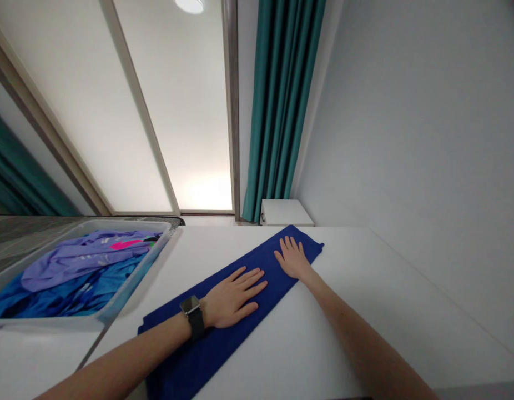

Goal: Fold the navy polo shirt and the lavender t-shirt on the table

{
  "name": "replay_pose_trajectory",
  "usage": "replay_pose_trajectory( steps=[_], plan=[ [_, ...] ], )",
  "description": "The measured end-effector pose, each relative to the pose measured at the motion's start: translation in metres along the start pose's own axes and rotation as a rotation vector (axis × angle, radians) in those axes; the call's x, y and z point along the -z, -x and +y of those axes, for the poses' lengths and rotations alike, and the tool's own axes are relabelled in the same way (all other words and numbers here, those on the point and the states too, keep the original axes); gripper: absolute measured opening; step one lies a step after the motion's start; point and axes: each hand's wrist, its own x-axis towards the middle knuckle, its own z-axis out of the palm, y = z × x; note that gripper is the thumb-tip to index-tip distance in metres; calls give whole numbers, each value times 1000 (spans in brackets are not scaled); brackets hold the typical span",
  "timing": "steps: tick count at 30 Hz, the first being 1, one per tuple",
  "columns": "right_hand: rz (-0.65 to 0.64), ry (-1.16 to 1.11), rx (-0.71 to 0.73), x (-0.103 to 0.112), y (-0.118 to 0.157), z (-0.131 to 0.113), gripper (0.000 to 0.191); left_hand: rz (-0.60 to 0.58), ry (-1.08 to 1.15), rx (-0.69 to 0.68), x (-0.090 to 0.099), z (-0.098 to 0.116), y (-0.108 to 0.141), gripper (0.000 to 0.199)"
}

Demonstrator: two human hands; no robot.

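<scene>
Both hands are down on the folded blue cloth (pixel 276 280), which lies slantwise across the white table (pixel 307 344), left hand (pixel 230 300) midway and right hand (pixel 292 258) near the far end, fingers apart and gripping nothing. From my seat, this looks like pressing flat, so I'd anchor one palm and sweep the other outward lightly, keeping the long edges straight. Beyond the table I've got pale frosted door panels (pixel 190 111), a green curtain (pixel 282 111) and a bare wall (pixel 427 139).

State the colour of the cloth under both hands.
The cloth is dark blue, in the head view.
</scene>
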Motion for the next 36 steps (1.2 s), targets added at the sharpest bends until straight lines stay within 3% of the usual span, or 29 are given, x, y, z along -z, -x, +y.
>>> replay_pose_trajectory(
  steps=[4, 8, 10, 13, 16, 18, 23, 31, 36],
  plan=[
    [-52, -31, 109, 4, -23, 4, 65, 92, -39, 123, -18, 16, -7, 54],
    [-5, 25, 87, 13, -24, -5, 60, 102, -43, 175, -19, 22, -11, 54],
    [41, 36, -12, 16, -19, -15, 57, 76, -28, 137, -12, 17, -9, 54],
    [45, -12, -184, 14, -6, -36, 57, 21, -4, -26, 5, 1, -2, 53],
    [72, -15, -219, 4, 4, -54, 62, -26, 3, -167, 15, -16, 7, 55],
    [119, 6, -205, -3, 6, -59, 64, -35, 10, -162, 15, -21, 12, 57],
    [104, 10, -54, -7, -8, -50, 67, 0, 12, 20, -2, -4, 11, 55],
    [18, 14, 287, -9, -53, -35, 67, 210, -17, 326, -30, 42, -15, 55],
    [-29, 8, 396, -6, -66, -36, 68, 270, -23, 433, -38, 54, -26, 57]
  ],
)
